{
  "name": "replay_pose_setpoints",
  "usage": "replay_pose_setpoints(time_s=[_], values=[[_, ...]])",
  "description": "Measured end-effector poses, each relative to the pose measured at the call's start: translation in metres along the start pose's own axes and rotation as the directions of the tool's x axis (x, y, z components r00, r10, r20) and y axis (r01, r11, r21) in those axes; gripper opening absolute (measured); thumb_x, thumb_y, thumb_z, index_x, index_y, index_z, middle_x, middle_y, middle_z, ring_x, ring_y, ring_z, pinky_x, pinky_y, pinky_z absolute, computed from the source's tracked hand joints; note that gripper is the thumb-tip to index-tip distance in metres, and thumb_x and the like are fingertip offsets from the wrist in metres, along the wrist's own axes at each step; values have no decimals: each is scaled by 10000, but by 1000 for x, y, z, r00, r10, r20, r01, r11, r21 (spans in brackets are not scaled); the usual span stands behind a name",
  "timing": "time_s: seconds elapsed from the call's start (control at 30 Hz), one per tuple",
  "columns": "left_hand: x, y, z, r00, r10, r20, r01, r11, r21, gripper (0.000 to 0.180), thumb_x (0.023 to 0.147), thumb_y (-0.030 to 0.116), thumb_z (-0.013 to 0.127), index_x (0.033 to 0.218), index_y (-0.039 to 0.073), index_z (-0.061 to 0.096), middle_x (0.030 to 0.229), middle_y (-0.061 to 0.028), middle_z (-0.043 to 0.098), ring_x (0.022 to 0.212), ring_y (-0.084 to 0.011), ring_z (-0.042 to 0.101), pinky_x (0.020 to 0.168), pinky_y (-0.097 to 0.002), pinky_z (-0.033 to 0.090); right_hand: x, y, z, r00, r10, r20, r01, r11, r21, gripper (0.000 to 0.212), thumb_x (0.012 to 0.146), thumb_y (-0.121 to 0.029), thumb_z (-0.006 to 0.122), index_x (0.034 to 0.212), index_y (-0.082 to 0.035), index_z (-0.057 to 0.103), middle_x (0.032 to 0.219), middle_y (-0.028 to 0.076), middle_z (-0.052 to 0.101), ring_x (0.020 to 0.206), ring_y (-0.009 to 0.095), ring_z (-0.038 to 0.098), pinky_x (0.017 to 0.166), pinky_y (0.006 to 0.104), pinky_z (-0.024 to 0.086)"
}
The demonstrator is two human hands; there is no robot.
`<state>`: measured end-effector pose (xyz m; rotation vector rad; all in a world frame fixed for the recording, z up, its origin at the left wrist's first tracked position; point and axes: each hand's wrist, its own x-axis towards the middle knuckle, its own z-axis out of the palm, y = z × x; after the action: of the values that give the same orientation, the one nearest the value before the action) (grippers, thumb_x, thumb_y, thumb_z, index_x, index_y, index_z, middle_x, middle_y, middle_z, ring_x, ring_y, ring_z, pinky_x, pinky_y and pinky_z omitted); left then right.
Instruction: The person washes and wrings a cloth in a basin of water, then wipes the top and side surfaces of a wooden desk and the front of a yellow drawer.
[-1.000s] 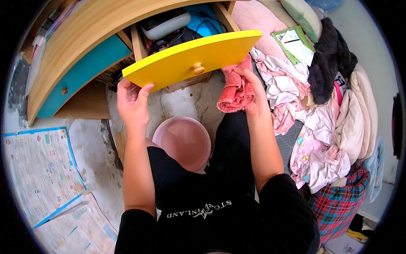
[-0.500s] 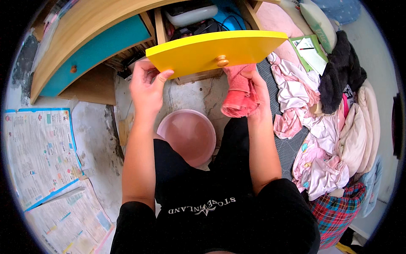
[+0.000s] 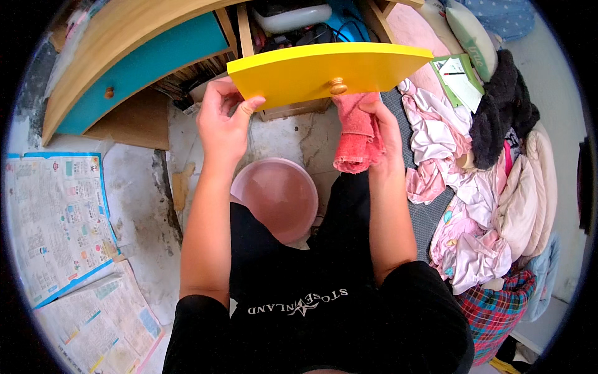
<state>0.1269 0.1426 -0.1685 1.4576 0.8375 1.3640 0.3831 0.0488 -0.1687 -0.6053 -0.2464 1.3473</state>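
Note:
A yellow drawer front point(image 3: 293, 78) with a round wooden knob point(image 3: 337, 86) juts out from the desk, the drawer pulled open. My left hand point(image 3: 223, 121) pinches its left lower corner, thumb on the front face and fingers behind, partly hidden. A folded, red-pink towel point(image 3: 358, 140) hangs from my right hand point(image 3: 387, 131), whose fingers are closed on it just below the knob. The towel's top touches or nearly touches the drawer front's lower edge; I cannot tell which. Inside the drawer point(image 3: 248, 31) lie a white rounded object point(image 3: 293, 19) and dark cables.
A pink basin point(image 3: 274, 199) stands on the floor between my legs. At left is a closed teal drawer point(image 3: 149, 78), with printed sheets point(image 3: 62, 212) below. Rumpled clothes point(image 3: 430, 131), a green pad with papers point(image 3: 458, 81) and a plaid cushion point(image 3: 498, 318) lie to the right.
The drawer front, both hands and the towel appear slightly further right in the picture, with a small shift of the whole view. Both holds are unchanged.

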Motion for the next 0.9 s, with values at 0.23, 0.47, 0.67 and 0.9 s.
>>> replay_pose_setpoints(time_s=[0.23, 0.47, 0.67, 0.9], values=[[2, 0, 0, 999, -31, 23, 31, 999, 20, 366, 910, -17, 851, 1154, 12, 580, 1196, -76, 674, 1097, -172, 685, 1011, -342, 567, 0, 89, 43, 959, 283, 31, -279, 955, -97, 398, 870, -30, 720, 1261, 9, 656, 1131, 101, 726, 982, 178, 724, 866, 324, 609], [6, 3, -3, 999, -32, 37, 32, 999, 18, 366, 916, -2, 854, 1155, 22, 577, 1183, -73, 681, 1101, -170, 680, 1028, -347, 555, -5, -44, -24, 998, 0, -58, 2, 999, 40, 541, 948, 16, 569, 1476, 89, 483, 1414, 250, 648, 1285, 375, 681, 1132, 459, 565], [8, 1, -2, 999, -35, 26, 34, 999, 25, 352, 924, -6, 849, 1145, 27, 576, 1171, -68, 680, 1096, -169, 681, 1015, -342, 557, 7, 45, 3, 980, 190, -52, -190, 982, -12, 350, 882, -24, 690, 1229, 5, 657, 1119, 110, 741, 970, 223, 738, 877, 369, 623], [5, 8, -3, 998, -46, 35, 46, 999, 8, 350, 924, -17, 843, 1149, 21, 577, 1160, -72, 677, 1105, -169, 681, 1029, -353, 558, 4, -7, -15, 994, -49, -98, 56, 996, 70, 567, 904, 20, 576, 1460, 90, 487, 1430, 240, 632, 1282, 356, 680, 1099, 465, 585]])
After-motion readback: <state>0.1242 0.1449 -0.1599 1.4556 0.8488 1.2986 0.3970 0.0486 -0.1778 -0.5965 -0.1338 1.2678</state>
